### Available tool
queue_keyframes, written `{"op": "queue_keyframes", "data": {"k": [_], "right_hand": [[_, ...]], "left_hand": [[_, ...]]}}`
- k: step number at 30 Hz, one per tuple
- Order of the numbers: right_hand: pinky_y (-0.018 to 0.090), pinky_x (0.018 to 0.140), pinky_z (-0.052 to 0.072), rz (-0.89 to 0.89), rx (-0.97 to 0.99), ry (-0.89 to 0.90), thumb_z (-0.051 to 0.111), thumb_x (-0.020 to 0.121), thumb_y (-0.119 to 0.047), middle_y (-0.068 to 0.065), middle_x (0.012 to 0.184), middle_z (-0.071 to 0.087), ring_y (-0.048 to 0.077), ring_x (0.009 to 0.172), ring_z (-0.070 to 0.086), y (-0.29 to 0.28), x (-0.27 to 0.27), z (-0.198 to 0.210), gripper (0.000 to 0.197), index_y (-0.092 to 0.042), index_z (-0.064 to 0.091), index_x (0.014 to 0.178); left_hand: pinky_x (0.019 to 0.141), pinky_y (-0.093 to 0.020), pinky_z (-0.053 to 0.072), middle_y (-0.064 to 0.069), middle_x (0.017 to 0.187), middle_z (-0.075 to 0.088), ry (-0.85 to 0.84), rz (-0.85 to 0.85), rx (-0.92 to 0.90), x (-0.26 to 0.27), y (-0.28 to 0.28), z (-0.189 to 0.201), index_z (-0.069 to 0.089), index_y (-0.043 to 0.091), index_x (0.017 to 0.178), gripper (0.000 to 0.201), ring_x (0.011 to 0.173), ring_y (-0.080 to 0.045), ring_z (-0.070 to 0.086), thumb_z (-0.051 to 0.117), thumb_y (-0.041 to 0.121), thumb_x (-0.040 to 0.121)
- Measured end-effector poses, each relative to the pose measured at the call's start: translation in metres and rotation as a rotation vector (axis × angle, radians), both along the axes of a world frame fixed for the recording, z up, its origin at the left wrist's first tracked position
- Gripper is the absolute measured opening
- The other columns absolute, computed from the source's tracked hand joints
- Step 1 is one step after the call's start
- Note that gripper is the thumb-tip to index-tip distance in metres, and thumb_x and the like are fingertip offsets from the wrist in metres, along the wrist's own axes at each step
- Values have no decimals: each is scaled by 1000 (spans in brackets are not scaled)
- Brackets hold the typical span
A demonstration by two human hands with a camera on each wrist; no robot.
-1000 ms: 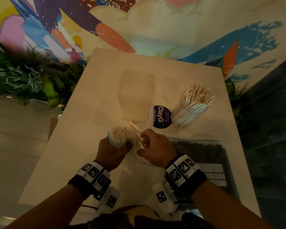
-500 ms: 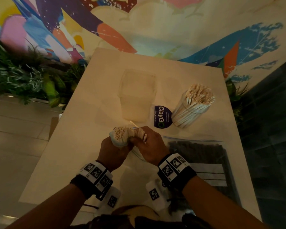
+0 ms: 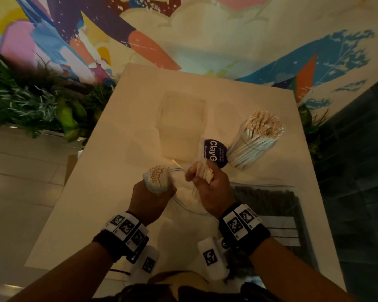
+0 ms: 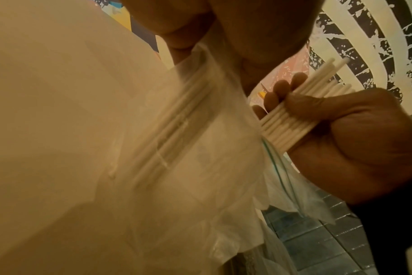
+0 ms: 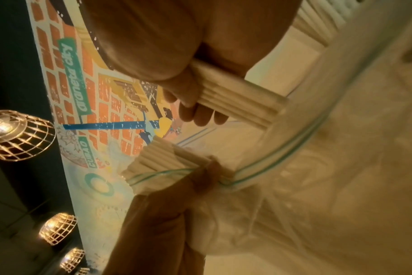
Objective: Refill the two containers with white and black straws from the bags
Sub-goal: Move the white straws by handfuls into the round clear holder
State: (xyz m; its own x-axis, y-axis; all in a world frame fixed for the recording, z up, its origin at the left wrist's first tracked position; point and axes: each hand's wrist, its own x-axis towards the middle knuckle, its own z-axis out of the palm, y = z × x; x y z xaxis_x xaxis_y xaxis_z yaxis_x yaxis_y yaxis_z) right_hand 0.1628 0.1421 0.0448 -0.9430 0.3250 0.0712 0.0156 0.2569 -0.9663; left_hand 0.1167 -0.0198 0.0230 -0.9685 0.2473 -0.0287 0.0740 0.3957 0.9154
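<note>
My left hand (image 3: 150,198) grips the neck of a clear zip bag (image 4: 176,130) with white straws (image 3: 158,175) standing out of its mouth. My right hand (image 3: 207,184) holds a separate small bunch of white straws (image 3: 203,171), just right of the bag, and this bunch (image 5: 238,96) is clear of the bag's opening. An empty clear container (image 3: 181,125) stands behind the hands. To its right, a second container (image 3: 258,140) is packed with white straws. A flat zip bag of black straws (image 3: 268,203) lies at the right.
A dark blue ClayGo label (image 3: 215,152) sits between the two containers. The pale table (image 3: 109,171) ends in plants (image 3: 31,105) on the left and a mural wall (image 3: 183,40) behind. A dark tiled floor lies beyond the table's right edge.
My right hand closed on part of the straws at the bag's mouth and drew them out to the right. The left hand kept its hold on the bag.
</note>
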Motion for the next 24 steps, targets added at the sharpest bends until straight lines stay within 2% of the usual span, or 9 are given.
{"op": "queue_keyframes", "data": {"k": [3,5,9,13,15,18,20,22,24], "right_hand": [[27,72,51,77,-89,-117,48,74,16,6,75,65,16,74,63,1,5,-16,44,-27,54,67],[26,69,50,113,-87,-142,48,69,16,2,70,63,13,70,62,1,7,-21,48,-31,54,60],[27,69,53,94,-102,-77,47,73,22,4,72,64,20,71,63,1,5,-11,46,-22,47,61],[31,71,51,145,-183,-276,44,74,24,10,75,65,20,72,62,3,5,-20,47,-20,46,56],[32,70,51,159,-235,-309,44,72,26,10,74,65,18,70,63,6,5,-19,47,-18,45,55],[27,61,52,152,-412,-217,40,66,32,10,67,64,16,60,62,12,1,6,44,-10,43,56],[24,55,49,130,-506,-105,41,59,29,9,58,61,19,54,59,22,-4,34,42,-13,43,53],[23,53,47,86,-557,-1,43,52,20,11,54,55,21,52,54,38,-10,65,36,-16,42,51],[28,57,46,43,-597,99,44,48,15,10,54,52,22,54,52,58,-14,96,34,-19,43,50]], "left_hand": [[88,-40,53,-13,105,69,-23,28,10,-1,0,0,67,8,106,68,99,-24,65,68,52,54],[87,-38,52,-12,103,69,-30,32,8,-1,2,-1,67,7,105,58,96,-22,64,71,40,58],[84,-26,46,-4,99,66,-18,32,-3,-1,2,-2,67,7,106,50,93,-16,61,78,30,63],[84,-31,49,-10,100,68,-26,50,-13,-1,3,-4,67,5,104,40,93,-19,63,82,15,68],[83,-30,49,-12,101,68,-36,51,-7,0,5,-4,67,4,104,38,92,-19,62,80,9,70],[83,-26,45,-8,105,66,-55,60,-4,-1,4,-5,65,5,110,41,94,-16,60,79,10,71],[84,-26,45,-8,107,65,-61,64,-17,-3,1,-7,64,6,112,43,95,-15,58,79,13,72],[85,-32,49,-12,108,67,-33,47,-34,-3,-2,-9,65,6,111,46,98,-21,62,81,22,71],[84,-34,51,-13,104,68,-15,28,-60,-3,-4,-10,66,6,108,46,97,-25,63,79,28,70]]}}
